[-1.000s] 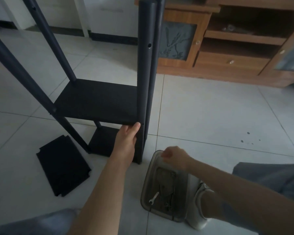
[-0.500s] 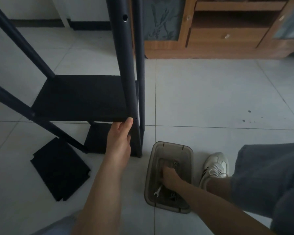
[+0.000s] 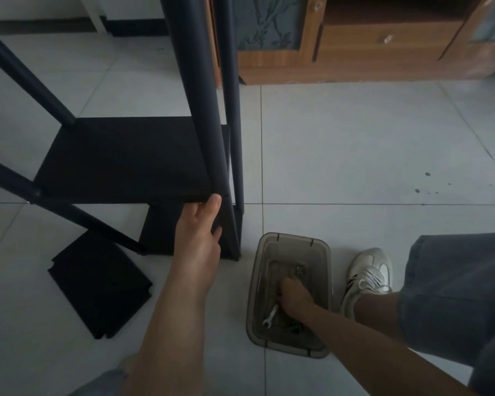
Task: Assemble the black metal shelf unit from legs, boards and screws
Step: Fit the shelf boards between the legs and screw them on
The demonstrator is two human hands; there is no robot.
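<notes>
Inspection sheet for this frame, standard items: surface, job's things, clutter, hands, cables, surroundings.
Surface: pale tiled floor with a few dark specks.
Job's things: part-built shelf frame, legs upright; upper board mounted, lower board beneath; spare board flat on the floor; clear parts box holding a wrench and small hardware.
Clutter: nothing seen.
Hands: left hand holds the upper board's front corner at the near leg; right hand reaches into the box, grasp hidden.
Cables: nothing seen.
Surroundings: wooden cabinet; white sneaker.
</notes>
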